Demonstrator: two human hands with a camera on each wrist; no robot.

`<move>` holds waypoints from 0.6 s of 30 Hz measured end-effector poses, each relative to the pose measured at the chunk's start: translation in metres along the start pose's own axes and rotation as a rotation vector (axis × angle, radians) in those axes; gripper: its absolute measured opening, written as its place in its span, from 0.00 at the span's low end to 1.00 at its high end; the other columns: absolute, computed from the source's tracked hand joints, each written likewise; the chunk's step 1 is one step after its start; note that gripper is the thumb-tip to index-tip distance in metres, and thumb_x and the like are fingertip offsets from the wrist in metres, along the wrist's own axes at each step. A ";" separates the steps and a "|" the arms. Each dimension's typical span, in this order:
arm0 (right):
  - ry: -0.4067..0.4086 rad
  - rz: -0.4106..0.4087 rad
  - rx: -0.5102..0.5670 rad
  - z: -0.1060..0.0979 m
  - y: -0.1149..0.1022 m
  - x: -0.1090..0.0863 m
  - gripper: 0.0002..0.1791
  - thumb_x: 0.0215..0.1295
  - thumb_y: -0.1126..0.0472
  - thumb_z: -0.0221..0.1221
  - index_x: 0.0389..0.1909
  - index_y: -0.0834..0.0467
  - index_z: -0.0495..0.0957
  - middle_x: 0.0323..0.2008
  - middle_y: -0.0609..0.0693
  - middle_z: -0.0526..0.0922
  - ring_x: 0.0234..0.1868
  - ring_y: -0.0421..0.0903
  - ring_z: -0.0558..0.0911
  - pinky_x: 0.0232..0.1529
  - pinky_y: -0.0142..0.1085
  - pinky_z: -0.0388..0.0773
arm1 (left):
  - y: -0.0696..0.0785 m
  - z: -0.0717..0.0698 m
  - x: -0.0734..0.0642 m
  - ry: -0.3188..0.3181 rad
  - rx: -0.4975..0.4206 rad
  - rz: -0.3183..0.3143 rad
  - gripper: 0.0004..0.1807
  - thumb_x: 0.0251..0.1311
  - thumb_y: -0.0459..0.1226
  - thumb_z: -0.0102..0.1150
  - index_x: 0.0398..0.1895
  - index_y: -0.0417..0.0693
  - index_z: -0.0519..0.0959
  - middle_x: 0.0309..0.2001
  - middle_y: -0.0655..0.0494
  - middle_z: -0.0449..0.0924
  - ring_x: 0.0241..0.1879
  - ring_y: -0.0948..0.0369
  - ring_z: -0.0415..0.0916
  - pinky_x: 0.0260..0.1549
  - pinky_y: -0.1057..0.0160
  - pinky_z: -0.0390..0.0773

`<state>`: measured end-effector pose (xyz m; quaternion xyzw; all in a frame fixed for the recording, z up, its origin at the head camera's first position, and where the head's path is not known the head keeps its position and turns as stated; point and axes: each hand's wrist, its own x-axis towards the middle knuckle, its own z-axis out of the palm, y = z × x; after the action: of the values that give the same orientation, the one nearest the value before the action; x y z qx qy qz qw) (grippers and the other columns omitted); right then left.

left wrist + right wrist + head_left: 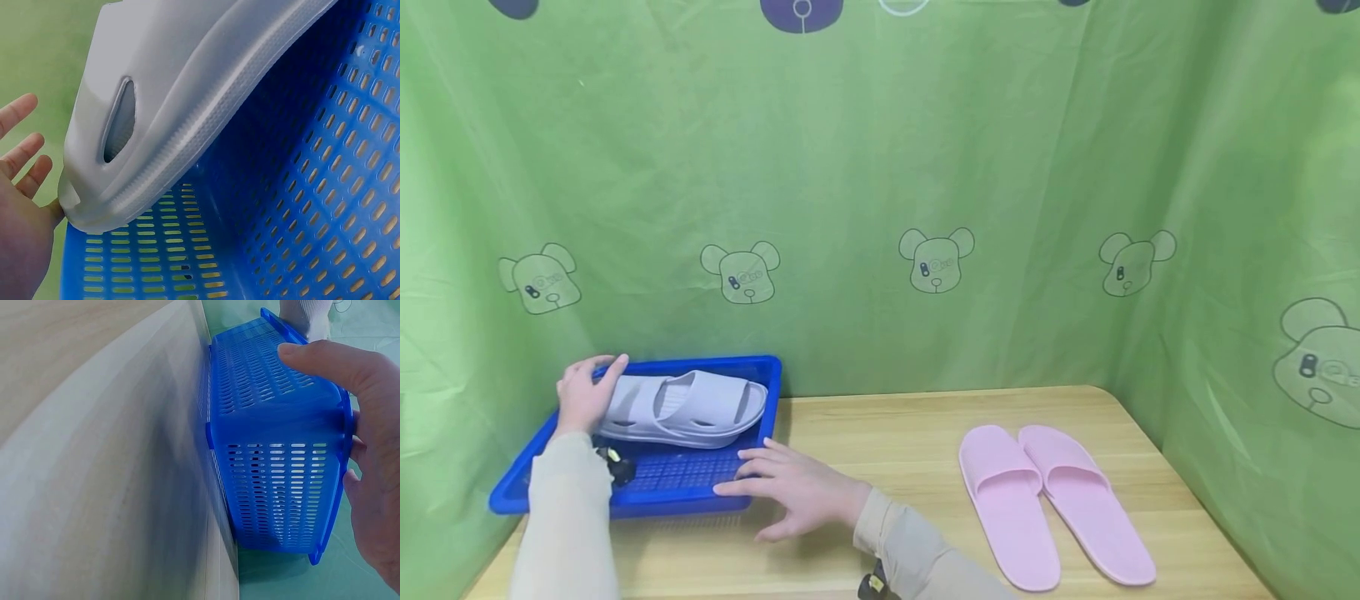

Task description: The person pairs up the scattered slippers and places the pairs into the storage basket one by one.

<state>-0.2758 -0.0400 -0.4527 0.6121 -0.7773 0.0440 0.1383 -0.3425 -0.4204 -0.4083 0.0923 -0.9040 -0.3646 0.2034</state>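
A pair of light grey slippers (711, 404), pressed together, lies in the back part of a blue plastic basket (700, 364) with slotted walls. My left hand (582, 402) is at their left end. In the left wrist view the thumb meets the end of a slipper (169, 56) while the other fingers stand spread away from it. My right hand (805, 487) reaches toward the basket's front right corner, fingers spread and holding nothing. From the right wrist, the thumb (325, 359) overlaps the basket's outer side (275, 494), with the other fingertips right behind its rim.
Two pink slippers (1011, 533) lie side by side on the right of the wooden table (880, 442). A green curtain (850, 150) with bear-head prints surrounds the table at the back and both sides, close behind the basket.
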 end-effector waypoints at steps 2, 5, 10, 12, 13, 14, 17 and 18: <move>0.001 -0.001 -0.001 0.000 0.000 -0.001 0.46 0.56 0.34 0.61 0.74 0.40 0.55 0.63 0.43 0.73 0.76 0.45 0.57 0.77 0.51 0.50 | 0.000 0.000 0.000 -0.012 0.000 -0.006 0.41 0.68 0.61 0.42 0.67 0.35 0.65 0.71 0.25 0.51 0.68 0.28 0.44 0.65 0.28 0.48; 0.000 0.000 -0.004 0.001 0.000 -0.001 0.46 0.56 0.34 0.61 0.75 0.40 0.55 0.63 0.42 0.73 0.76 0.45 0.57 0.77 0.51 0.49 | 0.001 0.000 -0.001 -0.027 -0.004 -0.011 0.41 0.68 0.61 0.41 0.68 0.35 0.65 0.71 0.25 0.49 0.69 0.27 0.43 0.65 0.27 0.47; 0.002 0.001 -0.014 0.000 -0.001 -0.001 0.46 0.56 0.34 0.61 0.75 0.39 0.55 0.63 0.42 0.73 0.76 0.45 0.57 0.77 0.51 0.50 | 0.002 -0.001 -0.002 -0.021 -0.012 0.004 0.40 0.69 0.60 0.41 0.67 0.34 0.65 0.70 0.24 0.50 0.70 0.28 0.44 0.66 0.28 0.45; 0.005 -0.002 -0.017 0.000 -0.001 -0.001 0.46 0.56 0.34 0.61 0.74 0.39 0.55 0.63 0.42 0.73 0.76 0.45 0.57 0.77 0.51 0.50 | 0.002 -0.001 -0.002 -0.014 -0.012 0.013 0.40 0.69 0.59 0.41 0.66 0.33 0.66 0.70 0.24 0.51 0.70 0.28 0.45 0.67 0.29 0.46; 0.007 -0.003 -0.017 0.000 -0.001 -0.001 0.46 0.56 0.34 0.61 0.74 0.40 0.55 0.63 0.42 0.73 0.76 0.45 0.57 0.77 0.51 0.50 | 0.002 -0.001 -0.002 -0.012 -0.011 0.015 0.40 0.69 0.59 0.41 0.66 0.33 0.66 0.70 0.23 0.52 0.70 0.28 0.45 0.67 0.29 0.46; 0.009 -0.003 -0.019 0.000 -0.001 -0.001 0.46 0.56 0.34 0.61 0.74 0.40 0.56 0.63 0.42 0.73 0.76 0.45 0.58 0.77 0.51 0.51 | 0.002 -0.001 -0.002 -0.011 -0.009 0.015 0.40 0.69 0.59 0.42 0.66 0.33 0.66 0.70 0.23 0.52 0.70 0.28 0.45 0.67 0.29 0.46; 0.008 0.000 -0.020 0.000 -0.001 -0.001 0.46 0.56 0.34 0.61 0.74 0.40 0.56 0.62 0.42 0.73 0.76 0.45 0.58 0.77 0.51 0.50 | 0.003 -0.001 -0.003 -0.010 0.004 0.018 0.40 0.69 0.60 0.42 0.66 0.33 0.66 0.69 0.24 0.52 0.69 0.28 0.45 0.66 0.29 0.47; 0.007 0.002 -0.020 0.000 -0.001 -0.001 0.46 0.56 0.34 0.61 0.74 0.40 0.56 0.62 0.42 0.73 0.76 0.45 0.58 0.77 0.50 0.50 | 0.004 -0.001 -0.004 -0.009 0.010 0.021 0.40 0.69 0.60 0.42 0.66 0.33 0.67 0.69 0.24 0.52 0.69 0.27 0.45 0.66 0.29 0.47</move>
<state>-0.2743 -0.0394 -0.4526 0.6099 -0.7777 0.0384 0.1474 -0.3388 -0.4170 -0.4061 0.0819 -0.9076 -0.3585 0.2026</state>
